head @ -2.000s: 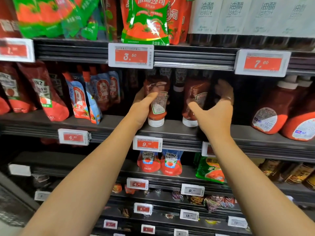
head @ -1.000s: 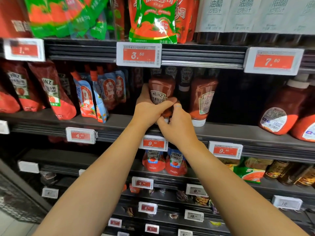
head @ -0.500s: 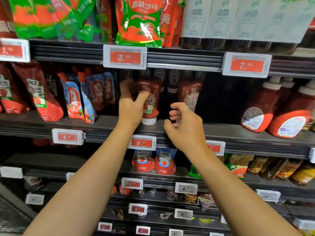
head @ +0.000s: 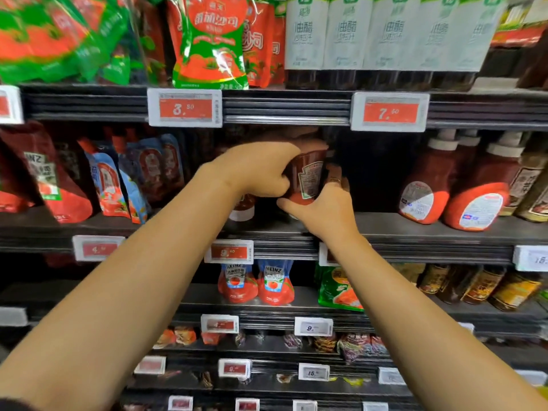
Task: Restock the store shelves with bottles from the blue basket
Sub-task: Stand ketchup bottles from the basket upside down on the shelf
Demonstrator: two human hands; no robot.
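**Both Hands on One Ketchup Bottle at the Middle Shelf**

Left hand [head: 261, 170] curled round the upper left side of a ketchup bottle [head: 307, 176], fingers bent tight against its label, grip closed on it. Right hand [head: 323, 209] cupped under and round the lower right side of the same bottle, thumb along its base, a ring showing on one finger [head: 334, 180]; grip likewise closed on the bottle. Bottle held cap-down and roughly upright between the two hands, at the front of the middle shelf [head: 415, 229]; whether its cap touches the shelf board cannot be told, the right hand covering it.

Just left of it and lower, a second inverted ketchup bottle [head: 243, 207] standing on the shelf, partly hidden behind the left wrist. Further left, pouches [head: 109, 179] of tomato sauce leaning together. Well to the right, large ketchup bottles [head: 427, 185] with white caps. Price tags [head: 185, 108] clipped along the shelf edges. Blue basket out of view.
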